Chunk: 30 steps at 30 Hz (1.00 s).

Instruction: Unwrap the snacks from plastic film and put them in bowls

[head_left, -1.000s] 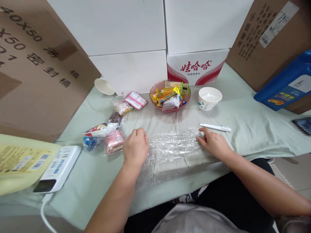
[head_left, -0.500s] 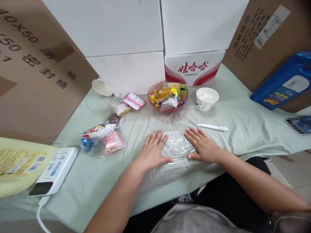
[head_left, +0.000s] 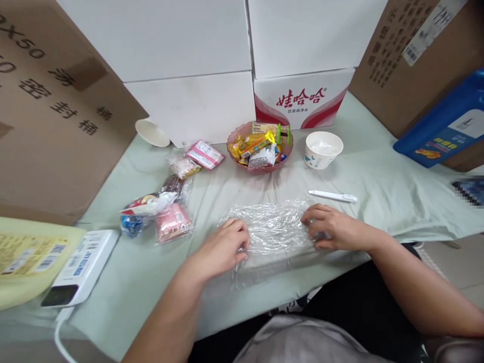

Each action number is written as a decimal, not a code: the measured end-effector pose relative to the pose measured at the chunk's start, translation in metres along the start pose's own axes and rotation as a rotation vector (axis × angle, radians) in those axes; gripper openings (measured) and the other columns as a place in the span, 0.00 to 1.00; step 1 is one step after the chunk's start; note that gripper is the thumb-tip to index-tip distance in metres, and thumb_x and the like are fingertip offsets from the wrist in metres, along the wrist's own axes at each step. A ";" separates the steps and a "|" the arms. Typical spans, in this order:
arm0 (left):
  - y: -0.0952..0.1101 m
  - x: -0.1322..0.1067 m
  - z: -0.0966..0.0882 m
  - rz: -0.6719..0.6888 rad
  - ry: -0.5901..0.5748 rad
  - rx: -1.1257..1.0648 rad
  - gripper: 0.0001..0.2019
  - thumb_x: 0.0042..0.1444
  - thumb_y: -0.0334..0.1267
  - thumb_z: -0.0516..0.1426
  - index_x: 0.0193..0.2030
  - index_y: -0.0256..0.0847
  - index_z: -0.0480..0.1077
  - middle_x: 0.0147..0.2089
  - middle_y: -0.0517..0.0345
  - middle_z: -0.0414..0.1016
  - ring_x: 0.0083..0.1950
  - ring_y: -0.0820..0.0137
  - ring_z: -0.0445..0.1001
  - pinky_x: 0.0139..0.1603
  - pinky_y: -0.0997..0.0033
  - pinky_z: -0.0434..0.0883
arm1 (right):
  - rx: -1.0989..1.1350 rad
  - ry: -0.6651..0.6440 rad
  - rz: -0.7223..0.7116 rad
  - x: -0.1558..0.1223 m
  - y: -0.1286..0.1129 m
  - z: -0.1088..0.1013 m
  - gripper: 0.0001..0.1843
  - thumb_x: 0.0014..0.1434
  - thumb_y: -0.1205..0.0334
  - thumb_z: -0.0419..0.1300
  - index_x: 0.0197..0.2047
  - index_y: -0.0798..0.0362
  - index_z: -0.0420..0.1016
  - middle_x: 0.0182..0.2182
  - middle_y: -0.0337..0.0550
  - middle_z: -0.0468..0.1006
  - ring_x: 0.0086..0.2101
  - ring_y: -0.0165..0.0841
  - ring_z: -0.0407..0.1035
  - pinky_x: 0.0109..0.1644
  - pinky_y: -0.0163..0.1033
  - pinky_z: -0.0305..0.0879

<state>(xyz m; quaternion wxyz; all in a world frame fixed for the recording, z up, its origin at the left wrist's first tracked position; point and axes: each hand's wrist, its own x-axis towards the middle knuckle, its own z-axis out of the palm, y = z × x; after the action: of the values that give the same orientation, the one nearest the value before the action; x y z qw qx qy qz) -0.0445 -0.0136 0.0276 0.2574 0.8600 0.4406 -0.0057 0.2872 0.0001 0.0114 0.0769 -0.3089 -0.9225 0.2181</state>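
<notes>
A crinkled piece of clear plastic film (head_left: 276, 227) lies on the green cloth in front of me; I cannot make out whether it is a bag or a single sheet. My left hand (head_left: 227, 247) has its fingers curled in on the film's left edge. At the opposite edge, my right hand (head_left: 333, 227) is closed on the plastic too, with the fingers bent. Just beyond the right hand lies a white pen-like utility knife (head_left: 333, 196). A pink scalloped bowl (head_left: 260, 170) of wrapped snacks stands behind the film.
Several packaged snacks (head_left: 173, 222) lie to the left. A paper cup (head_left: 323, 150) stands at the back right, another white cup (head_left: 152, 133) at the back left. A white power bank (head_left: 81, 267), a yellow container (head_left: 34, 262), a blue bottle (head_left: 442, 126) and boxes (head_left: 189, 111) surround the cloth.
Both hands were flat with fingers spread on the film. Now they are farther apart with fingers curled, and the film between them is spread wider and more wrinkled.
</notes>
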 end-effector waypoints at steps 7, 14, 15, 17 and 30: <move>-0.019 -0.009 -0.021 -0.056 0.069 -0.205 0.05 0.55 0.32 0.49 0.34 0.43 0.65 0.40 0.58 0.73 0.40 0.68 0.72 0.42 0.69 0.67 | 0.273 0.060 0.144 -0.005 -0.001 -0.011 0.09 0.62 0.63 0.53 0.41 0.50 0.75 0.38 0.43 0.79 0.38 0.34 0.72 0.43 0.39 0.67; -0.028 0.018 -0.007 -0.511 0.227 -0.038 0.06 0.61 0.38 0.50 0.39 0.44 0.67 0.33 0.59 0.77 0.37 0.65 0.75 0.37 0.69 0.64 | 0.149 0.270 0.564 0.016 0.002 0.016 0.10 0.63 0.61 0.50 0.38 0.51 0.71 0.30 0.41 0.79 0.29 0.33 0.71 0.34 0.36 0.62; -0.028 0.022 -0.005 -0.550 0.234 0.025 0.06 0.61 0.38 0.51 0.39 0.44 0.68 0.35 0.57 0.77 0.38 0.64 0.75 0.36 0.69 0.64 | 0.070 0.273 0.601 0.019 0.001 0.020 0.10 0.64 0.61 0.50 0.39 0.52 0.72 0.31 0.42 0.79 0.30 0.34 0.72 0.34 0.37 0.62; -0.026 0.025 -0.001 -0.594 0.240 0.119 0.06 0.60 0.38 0.52 0.41 0.44 0.70 0.38 0.54 0.78 0.40 0.61 0.75 0.37 0.68 0.64 | -0.082 0.246 0.665 0.023 0.001 0.026 0.10 0.64 0.60 0.51 0.41 0.52 0.72 0.32 0.44 0.80 0.31 0.37 0.73 0.34 0.38 0.62; 0.009 0.020 0.015 -0.389 0.289 0.278 0.13 0.65 0.38 0.50 0.53 0.41 0.69 0.48 0.49 0.72 0.42 0.61 0.76 0.40 0.63 0.71 | -0.213 0.084 -0.048 0.025 -0.004 0.036 0.40 0.59 0.36 0.56 0.67 0.53 0.61 0.66 0.53 0.61 0.67 0.51 0.48 0.67 0.62 0.46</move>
<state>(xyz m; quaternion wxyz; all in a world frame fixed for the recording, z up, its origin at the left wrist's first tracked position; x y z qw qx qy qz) -0.0224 -0.0099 0.0138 0.0654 0.7781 0.6247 0.0072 0.2550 -0.0008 -0.0189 0.0877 -0.3020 -0.9436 0.1036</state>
